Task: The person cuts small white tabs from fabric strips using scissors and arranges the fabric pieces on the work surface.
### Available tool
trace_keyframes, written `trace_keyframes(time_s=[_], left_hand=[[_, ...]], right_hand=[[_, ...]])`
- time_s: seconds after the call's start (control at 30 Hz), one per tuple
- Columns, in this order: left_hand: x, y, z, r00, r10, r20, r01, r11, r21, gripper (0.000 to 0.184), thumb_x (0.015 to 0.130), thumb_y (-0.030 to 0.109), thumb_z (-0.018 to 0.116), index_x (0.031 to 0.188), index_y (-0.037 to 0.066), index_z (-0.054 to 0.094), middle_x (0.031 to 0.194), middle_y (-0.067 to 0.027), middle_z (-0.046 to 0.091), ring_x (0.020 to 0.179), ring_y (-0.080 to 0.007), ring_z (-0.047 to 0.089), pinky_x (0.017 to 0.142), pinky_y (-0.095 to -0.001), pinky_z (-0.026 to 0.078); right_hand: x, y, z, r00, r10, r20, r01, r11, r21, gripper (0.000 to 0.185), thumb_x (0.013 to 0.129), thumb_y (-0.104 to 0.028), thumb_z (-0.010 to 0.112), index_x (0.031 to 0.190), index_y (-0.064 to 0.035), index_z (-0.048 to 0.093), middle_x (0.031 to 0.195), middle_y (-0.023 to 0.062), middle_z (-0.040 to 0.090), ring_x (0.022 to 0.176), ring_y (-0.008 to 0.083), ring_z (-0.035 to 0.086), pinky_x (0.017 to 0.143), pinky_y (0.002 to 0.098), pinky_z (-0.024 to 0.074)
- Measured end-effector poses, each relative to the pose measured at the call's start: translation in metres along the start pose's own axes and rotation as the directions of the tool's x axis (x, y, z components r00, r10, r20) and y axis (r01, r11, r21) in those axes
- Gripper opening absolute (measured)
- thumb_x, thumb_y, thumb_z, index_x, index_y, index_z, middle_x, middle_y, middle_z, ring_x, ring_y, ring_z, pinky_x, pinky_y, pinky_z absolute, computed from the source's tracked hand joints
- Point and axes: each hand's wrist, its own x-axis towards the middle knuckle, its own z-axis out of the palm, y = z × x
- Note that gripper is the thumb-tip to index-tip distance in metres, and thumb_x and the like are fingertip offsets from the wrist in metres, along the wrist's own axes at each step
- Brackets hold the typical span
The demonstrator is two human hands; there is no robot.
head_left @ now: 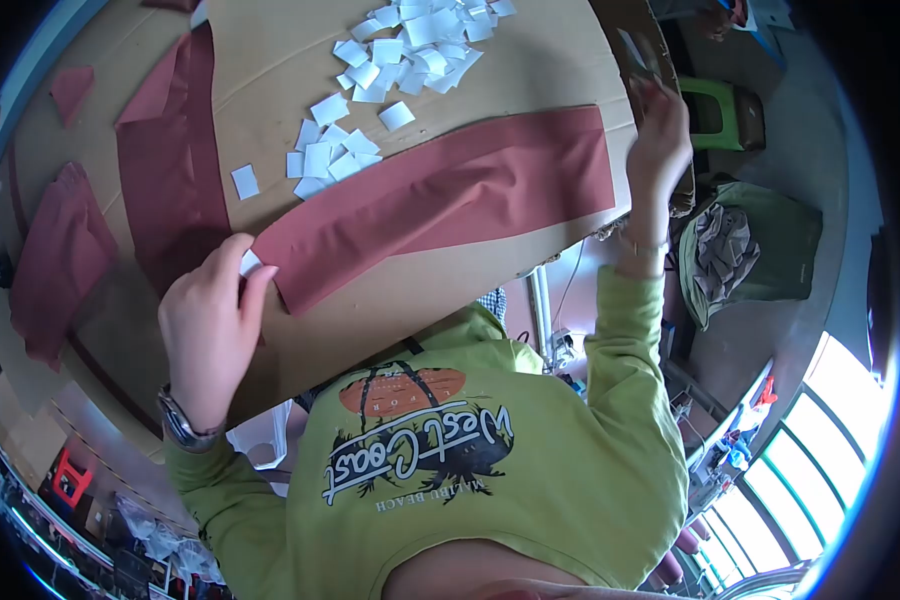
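Observation:
My left hand (210,325), a watch on its wrist, has thumb and fingers closed on a small white square (250,263) at the left end of a long maroon fabric strip (440,195). The strip lies creased across the brown cardboard (335,315). Past the strip's other end, at the board's right edge, is my right hand (660,135). Its fingers are bent together and partly blurred; a thin pale thing (630,48) shows just beyond them, and I cannot make out what it is. Loose white squares (410,50) lie heaped above the strip, with a smaller group (330,155) nearer it.
A second maroon strip (170,170) lies lengthwise at the left, beside another maroon piece (65,260). To the right of the board are a green stool (710,115) and an open green bag (770,240) with crumpled cloth inside. A red item (70,478) sits at lower left.

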Motion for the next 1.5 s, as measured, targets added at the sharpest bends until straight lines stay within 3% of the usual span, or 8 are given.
trace_keyframes(time_s=[0.2,0.27,0.63,0.77,0.97,1.3,1.43,1.5], left_hand=[[0.003,0.012,0.016,0.961,0.239,-0.140,-0.181,0.924,0.336,0.028,0.075,0.022,0.065,0.100,0.010,0.057,0.069,-0.0004,0.047,0.046,-0.0138,0.041,0.047,-0.0255,0.036],[0.003,0.013,0.019,0.961,0.263,-0.091,-0.208,0.897,0.391,0.033,0.075,0.024,0.065,0.104,0.011,0.057,0.070,0.0002,0.044,0.047,-0.0127,0.040,0.048,-0.0247,0.036],[-0.007,0.023,0.020,0.910,0.377,0.172,-0.384,0.923,0.009,0.037,0.076,0.022,0.063,0.111,0.011,0.057,0.066,0.0009,0.041,0.046,-0.0109,0.038,0.046,-0.0258,0.034],[0.001,0.018,0.023,0.977,0.211,0.016,-0.205,0.925,0.320,0.036,0.076,0.021,0.063,0.109,0.008,0.057,0.064,0.0005,0.041,0.046,-0.0112,0.037,0.046,-0.0254,0.034],[-0.003,0.022,0.017,0.968,0.238,-0.080,-0.220,0.958,0.185,0.033,0.074,0.012,0.065,0.105,0.006,0.058,0.066,-0.0009,0.046,0.047,-0.0131,0.039,0.046,-0.0267,0.035],[-0.033,0.012,0.030,0.715,0.640,-0.281,-0.521,0.756,0.396,0.017,0.075,0.012,0.062,0.090,0.005,0.056,0.068,-0.0011,0.052,0.048,-0.0146,0.043,0.045,-0.0265,0.035],[-0.041,0.017,0.005,0.923,0.314,0.221,-0.269,0.940,-0.211,0.015,0.073,0.013,0.063,0.083,0.006,0.053,0.063,-0.0023,0.053,0.045,-0.0194,0.047,0.045,-0.0294,0.037],[-0.037,0.017,0.003,0.938,0.244,0.247,-0.194,0.958,-0.212,0.016,0.073,0.014,0.064,0.083,0.007,0.053,0.061,-0.0025,0.053,0.045,-0.0202,0.047,0.045,-0.0300,0.037]], right_hand=[[-0.067,-0.010,-0.012,0.930,-0.112,0.349,0.064,0.987,0.148,0.008,0.089,-0.006,0.046,0.090,0.0017,0.044,0.109,0.0173,0.057,0.086,0.0249,0.059,0.071,0.0288,0.0469],[-0.070,-0.003,-0.008,0.870,-0.361,0.336,0.375,0.927,0.024,0.020,0.082,-0.008,0.059,0.091,-0.0002,0.043,0.115,0.0170,0.054,0.094,0.0271,0.058,0.076,0.0312,0.0473],[-0.038,0.008,-0.052,0.808,-0.008,0.589,-0.009,1.000,0.027,0.052,0.061,-0.008,0.075,0.102,-0.0026,0.044,0.120,0.0129,0.051,0.111,0.0281,0.049,0.089,0.0338,0.0404],[-0.026,0.007,-0.044,0.801,0.041,0.597,0.007,0.997,-0.078,0.054,0.064,-0.006,0.073,0.110,-0.0025,0.045,0.119,0.0109,0.052,0.109,0.0260,0.050,0.087,0.0325,0.0407],[-0.022,0.017,-0.028,0.880,-0.240,0.410,0.229,0.970,0.078,0.052,0.066,-0.008,0.075,0.110,-0.0040,0.048,0.112,0.0118,0.056,0.096,0.0236,0.057,0.078,0.0315,0.0467],[0.001,0.017,-0.032,0.755,-0.278,0.594,0.362,0.932,-0.024,0.028,0.070,-0.002,0.067,0.093,-0.0043,0.054,0.089,0.0056,0.058,0.068,0.0145,0.048,0.066,0.0247,0.0407],[-0.006,0.019,-0.059,0.602,-0.141,0.786,0.228,0.974,0.000,0.019,0.069,-0.003,0.069,0.083,-0.0040,0.056,0.069,0.0014,0.051,0.061,0.0127,0.043,0.058,0.0236,0.0371],[-0.004,0.017,-0.054,0.578,-0.088,0.811,0.171,0.985,-0.014,0.020,0.069,-0.004,0.069,0.083,-0.0040,0.055,0.070,0.0011,0.051,0.061,0.0122,0.042,0.058,0.0229,0.0361]])
